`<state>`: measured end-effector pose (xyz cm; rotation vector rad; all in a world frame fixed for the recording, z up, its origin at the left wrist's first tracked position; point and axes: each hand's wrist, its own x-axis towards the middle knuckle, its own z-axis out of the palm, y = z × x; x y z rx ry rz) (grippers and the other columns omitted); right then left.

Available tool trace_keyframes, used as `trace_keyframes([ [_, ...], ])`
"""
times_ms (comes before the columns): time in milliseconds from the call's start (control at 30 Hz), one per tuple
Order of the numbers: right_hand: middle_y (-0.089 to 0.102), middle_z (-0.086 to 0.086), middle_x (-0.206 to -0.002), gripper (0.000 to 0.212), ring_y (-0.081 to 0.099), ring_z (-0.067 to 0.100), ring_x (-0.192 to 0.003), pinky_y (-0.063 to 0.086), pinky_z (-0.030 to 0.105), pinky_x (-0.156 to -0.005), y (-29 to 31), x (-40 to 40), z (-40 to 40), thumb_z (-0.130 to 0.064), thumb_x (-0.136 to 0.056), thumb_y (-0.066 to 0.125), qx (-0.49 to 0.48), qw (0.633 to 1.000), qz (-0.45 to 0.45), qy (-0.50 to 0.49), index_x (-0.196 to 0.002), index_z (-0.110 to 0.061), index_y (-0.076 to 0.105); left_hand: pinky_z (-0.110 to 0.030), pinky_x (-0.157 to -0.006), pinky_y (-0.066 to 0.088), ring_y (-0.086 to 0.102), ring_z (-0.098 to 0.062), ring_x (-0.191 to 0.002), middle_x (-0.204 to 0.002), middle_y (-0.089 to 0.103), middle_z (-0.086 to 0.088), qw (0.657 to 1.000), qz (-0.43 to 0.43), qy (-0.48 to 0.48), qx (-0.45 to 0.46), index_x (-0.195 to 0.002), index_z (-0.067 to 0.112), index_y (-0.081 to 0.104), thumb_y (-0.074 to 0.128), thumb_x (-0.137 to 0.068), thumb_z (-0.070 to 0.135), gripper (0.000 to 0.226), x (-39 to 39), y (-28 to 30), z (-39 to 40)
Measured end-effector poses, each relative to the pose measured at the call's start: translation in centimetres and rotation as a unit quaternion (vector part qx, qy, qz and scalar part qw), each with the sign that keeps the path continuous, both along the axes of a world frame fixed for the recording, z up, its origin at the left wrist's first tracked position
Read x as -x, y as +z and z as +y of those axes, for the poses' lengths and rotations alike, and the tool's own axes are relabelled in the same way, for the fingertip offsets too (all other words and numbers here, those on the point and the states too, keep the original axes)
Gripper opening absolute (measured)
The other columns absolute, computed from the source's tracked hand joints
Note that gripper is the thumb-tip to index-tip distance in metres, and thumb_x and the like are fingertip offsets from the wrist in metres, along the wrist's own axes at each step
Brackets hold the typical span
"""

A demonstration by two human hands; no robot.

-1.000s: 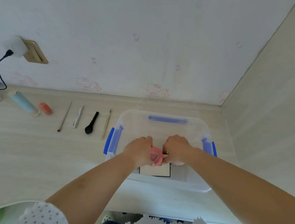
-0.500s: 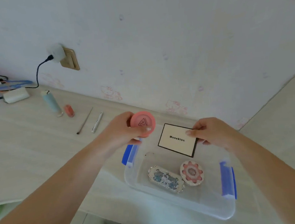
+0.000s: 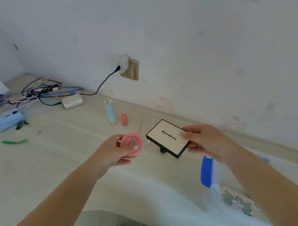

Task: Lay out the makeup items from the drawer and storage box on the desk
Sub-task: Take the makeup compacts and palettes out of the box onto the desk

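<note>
1. Pale wood tabletop [image 3: 62, 156], centre frame: blue tube [image 3: 110, 112] and small orange bottle [image 3: 124, 119] already laid out.
2. Left hand [image 3: 112, 152] grips pink round compact [image 3: 132, 144]; right hand [image 3: 206, 142] pinches Moeekiss palette [image 3: 166, 138]; both above tabletop, not yet placed.
3. Storage box [image 3: 206, 172], lower right: patterned compact [image 3: 237, 202] left inside.

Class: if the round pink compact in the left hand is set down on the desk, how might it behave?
The pink compact is a flat round disc, so on its face it likely sits still; on edge it may roll. It looks light: the left hand holds it with fingertips.
</note>
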<state>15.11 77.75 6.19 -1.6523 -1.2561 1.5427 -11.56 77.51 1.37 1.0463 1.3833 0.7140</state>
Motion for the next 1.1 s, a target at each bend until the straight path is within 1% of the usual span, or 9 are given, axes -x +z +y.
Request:
trace_keyframes([
  [133,0.073,0.003,-0.091,0.012,0.066,0.009,-0.066,0.058,0.024,-0.069,-4.1,8.0,1.7,-0.013,-0.091,0.058,0.082,0.993,0.082,-0.007,-0.099,-0.015,0.067,-0.026,-0.07,0.058,0.068,-0.012,-0.084,-0.111,0.062,-0.008,1.0,0.0,-0.005,0.03,-0.116,0.015,0.054,0.068,-0.083,0.012,0.035,7.5,-2.3,1.8],
  [267,0.072,0.009,-0.096,0.013,0.07,0.017,-0.072,0.06,0.029,-0.068,-8.3,14.3,1.6,-0.004,-0.09,0.058,0.185,0.96,0.19,-0.091,-0.102,-0.007,0.063,-0.03,-0.077,0.055,0.063,-0.016,-0.098,-0.121,0.057,-0.007,0.995,-0.047,-0.028,0.082,-0.119,0.019,0.053,0.068,-0.083,0.011,0.04,12.6,-4.9,3.8],
  [400,0.069,0.014,-0.102,0.018,0.067,0.024,-0.087,0.06,0.032,-0.073,-11.9,19.4,0.7,0.0,-0.09,0.055,0.231,0.922,0.252,-0.182,-0.108,-0.003,0.058,-0.034,-0.088,0.052,0.059,-0.013,-0.091,-0.111,0.057,0.0,0.985,-0.087,-0.038,0.146,-0.117,0.021,0.053,0.071,-0.077,0.008,0.046,15.1,-6.7,5.8],
  [467,0.067,0.017,-0.106,0.019,0.065,0.027,-0.089,0.06,0.033,-0.072,-13.2,21.1,0.7,0.001,-0.09,0.056,0.239,0.906,0.268,-0.225,-0.109,-0.002,0.057,-0.032,-0.086,0.051,0.057,-0.012,-0.092,-0.11,0.056,0.0,0.981,-0.085,-0.06,0.166,-0.117,0.02,0.053,0.073,-0.077,0.007,0.047,15.8,-7.5,6.5],
  [533,0.067,0.017,-0.101,0.021,0.064,0.026,-0.081,0.059,0.033,-0.069,-14.1,22.2,0.8,0.002,-0.089,0.057,0.24,0.896,0.269,-0.258,-0.11,-0.001,0.056,-0.03,-0.084,0.052,0.057,-0.012,-0.097,-0.11,0.057,0.0,0.983,-0.047,-0.091,0.154,-0.115,0.021,0.052,0.079,-0.066,0.015,0.056,16.2,-8.4,6.8],
  [600,0.067,0.016,-0.096,0.026,0.062,0.024,-0.074,0.06,0.032,-0.065,-14.8,22.7,1.1,0.002,-0.089,0.057,0.237,0.893,0.261,-0.279,-0.115,-0.001,0.054,-0.031,-0.085,0.052,0.057,-0.014,-0.097,-0.106,0.058,0.001,0.987,0.04,-0.118,0.103,-0.113,0.022,0.052,0.08,-0.059,0.021,0.062,16.5,-9.1,7.2],
  [700,0.066,0.017,-0.099,0.033,0.062,0.025,-0.076,0.06,0.03,-0.061,-15.7,23.2,1.5,0.002,-0.089,0.057,0.234,0.886,0.255,-0.308,-0.121,-0.001,0.051,-0.034,-0.084,0.051,0.059,-0.019,-0.098,-0.107,0.058,0.0,0.978,0.141,-0.149,0.039,-0.116,0.022,0.049,0.08,-0.058,0.022,0.066,16.7,-9.9,8.0],
  [933,0.064,0.019,-0.114,0.036,0.063,0.026,-0.087,0.06,0.029,-0.067,-16.7,24.3,2.5,0.005,-0.09,0.053,0.239,0.881,0.247,-0.327,-0.125,-0.001,0.049,-0.031,-0.07,0.049,0.057,-0.022,-0.092,-0.1,0.056,-0.002,0.968,0.192,-0.158,0.006,-0.112,0.022,0.041,0.074,-0.066,0.011,0.058,16.6,-11.5,9.6],
  [1100,0.062,0.018,-0.117,0.031,0.062,0.025,-0.086,0.056,0.033,-0.079,-17.0,24.9,3.0,0.004,-0.09,0.052,0.233,0.892,0.222,-0.318,-0.121,-0.003,0.049,-0.033,-0.073,0.05,0.058,-0.023,-0.094,-0.103,0.058,-0.003,0.958,0.223,-0.179,0.004,-0.11,0.024,0.043,0.078,-0.063,0.015,0.059,17.1,-12.5,10.2],
])
